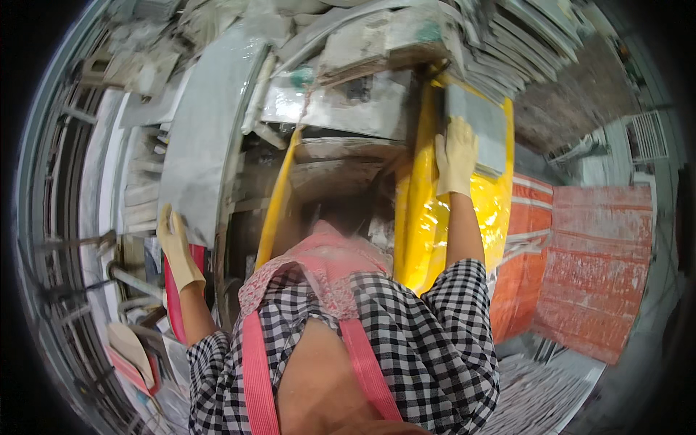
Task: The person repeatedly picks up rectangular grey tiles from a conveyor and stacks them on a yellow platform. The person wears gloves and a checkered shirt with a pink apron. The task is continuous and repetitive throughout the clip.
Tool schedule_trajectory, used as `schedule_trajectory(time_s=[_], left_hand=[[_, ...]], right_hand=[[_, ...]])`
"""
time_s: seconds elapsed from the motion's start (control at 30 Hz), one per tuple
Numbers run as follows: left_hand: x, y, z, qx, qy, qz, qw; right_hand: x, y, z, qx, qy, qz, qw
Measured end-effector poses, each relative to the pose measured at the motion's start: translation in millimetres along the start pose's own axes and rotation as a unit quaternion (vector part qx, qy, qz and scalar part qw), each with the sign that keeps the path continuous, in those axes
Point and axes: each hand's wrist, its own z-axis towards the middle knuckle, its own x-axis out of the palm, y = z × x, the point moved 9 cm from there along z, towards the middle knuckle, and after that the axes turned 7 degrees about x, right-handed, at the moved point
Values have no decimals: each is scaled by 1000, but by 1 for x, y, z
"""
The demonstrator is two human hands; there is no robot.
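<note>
Two gloved hands up | your left hand [176, 250] grips the grey slab [206, 130] edge | your right hand [455, 157] lies flat on the grey tile [482, 127] over yellow wrap [428, 217] | stacks crowd around

A dark open gap [341, 196] lies between a grey slab [206, 123] at left and a yellow-wrapped stack [428, 217] at right; stacked slabs [377, 51] block the far side.

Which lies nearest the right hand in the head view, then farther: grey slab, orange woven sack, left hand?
From the right hand:
1. Grey slab, touching the fingers, just above-right.
2. Orange woven sack, lower right.
3. Left hand, far left, on a pale grey panel.
</note>
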Motion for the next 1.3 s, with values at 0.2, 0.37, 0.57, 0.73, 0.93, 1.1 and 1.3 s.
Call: schedule_trajectory(time_s=[0.2, 0.37, 0.57, 0.73, 0.93, 1.1, 1.3], left_hand=[[-55, 48, -2, -7, -17, 18, 1000], [-64, 68, 1, -25, -23, 16, 999], [-72, 61, 6, -34, -28, 23, 999], [-72, 59, 8, -33, -7, 207, 978], [-41, 87, 27, -74, 116, 161, 977], [-37, 104, 45, -156, 166, 108, 968], [-32, 119, 60, -48, 141, 263, 953]], right_hand=[[22, -9, -24, 31, 74, -57, 995], [17, -20, -25, 44, 91, -66, 993], [-13, -15, -7, 58, 29, -14, 998], [-60, 32, 0, -80, -31, 36, 996], [-53, 88, -25, -238, 28, 118, 964], [-1, 62, 4, -204, -16, -35, 978], [92, -5, 34, -125, 199, -157, 959]])
